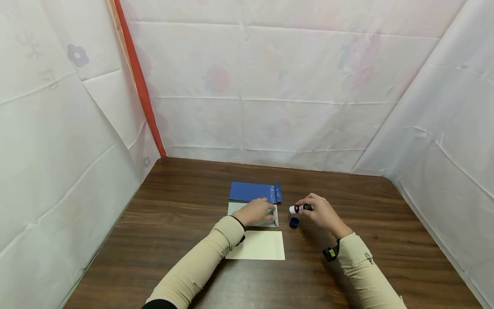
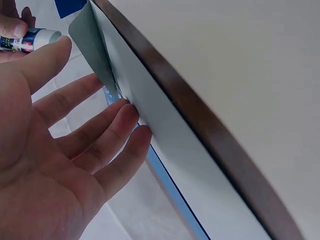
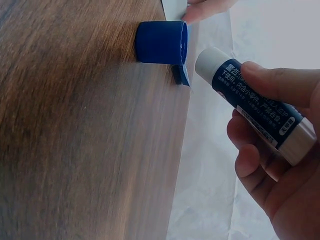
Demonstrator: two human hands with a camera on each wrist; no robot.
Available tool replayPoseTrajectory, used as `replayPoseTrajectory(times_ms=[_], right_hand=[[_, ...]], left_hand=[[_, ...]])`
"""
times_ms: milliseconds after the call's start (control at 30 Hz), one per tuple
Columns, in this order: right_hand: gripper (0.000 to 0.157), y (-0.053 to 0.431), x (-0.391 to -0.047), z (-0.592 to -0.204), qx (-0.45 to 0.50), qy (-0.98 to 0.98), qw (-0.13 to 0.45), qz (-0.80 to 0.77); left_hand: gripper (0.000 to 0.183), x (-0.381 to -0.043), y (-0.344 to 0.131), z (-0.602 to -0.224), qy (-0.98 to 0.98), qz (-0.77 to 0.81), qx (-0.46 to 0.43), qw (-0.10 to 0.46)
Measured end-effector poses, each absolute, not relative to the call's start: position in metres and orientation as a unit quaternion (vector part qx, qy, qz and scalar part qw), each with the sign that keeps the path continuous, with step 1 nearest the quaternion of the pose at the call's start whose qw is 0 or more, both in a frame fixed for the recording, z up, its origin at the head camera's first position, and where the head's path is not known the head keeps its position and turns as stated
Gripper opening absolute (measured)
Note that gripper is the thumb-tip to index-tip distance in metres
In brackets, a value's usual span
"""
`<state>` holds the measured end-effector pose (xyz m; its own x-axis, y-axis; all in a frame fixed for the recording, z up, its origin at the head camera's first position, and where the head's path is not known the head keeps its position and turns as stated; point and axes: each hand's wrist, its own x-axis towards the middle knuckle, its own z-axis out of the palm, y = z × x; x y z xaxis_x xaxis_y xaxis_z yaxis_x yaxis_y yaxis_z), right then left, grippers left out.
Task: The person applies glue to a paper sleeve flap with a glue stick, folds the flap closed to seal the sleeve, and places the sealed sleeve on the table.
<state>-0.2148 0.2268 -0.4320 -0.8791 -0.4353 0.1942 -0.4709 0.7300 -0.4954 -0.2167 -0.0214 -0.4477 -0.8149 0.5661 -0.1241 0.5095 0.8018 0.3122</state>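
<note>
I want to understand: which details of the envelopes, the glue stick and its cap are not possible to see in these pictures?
Head view: the middle of the grey envelope, under the left hand.
Head view: the cream envelope's upper-left corner, behind the left sleeve.
Right wrist view: some print on the glue stick, under the right hand.
Right wrist view: most of the cap's inside, its opening turned sideways.

The uncapped navy-and-white glue stick is held near its blue cap, which stands open-end up; the grey envelope, flap raised, lies between the blue envelope and cream envelope.
</note>
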Motion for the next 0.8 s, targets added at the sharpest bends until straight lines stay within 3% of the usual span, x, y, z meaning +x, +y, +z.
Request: replayPoseTrajectory(times_ms=[600, 800], right_hand=[[0.020, 0.2229, -0.2157, -0.4285, 0.249, -0.928, 0.026, 0.276], [0.021, 0.2242, -0.2148, -0.4289, 0.247, -0.930, 0.030, 0.271]], left_hand=[[0.018, -0.2161, -0.0141, -0.4459, 0.939, 0.093, 0.325, 0.063], [0.049, -0.2185, -0.0130, -0.4474, 0.928, 0.120, 0.349, 0.040]])
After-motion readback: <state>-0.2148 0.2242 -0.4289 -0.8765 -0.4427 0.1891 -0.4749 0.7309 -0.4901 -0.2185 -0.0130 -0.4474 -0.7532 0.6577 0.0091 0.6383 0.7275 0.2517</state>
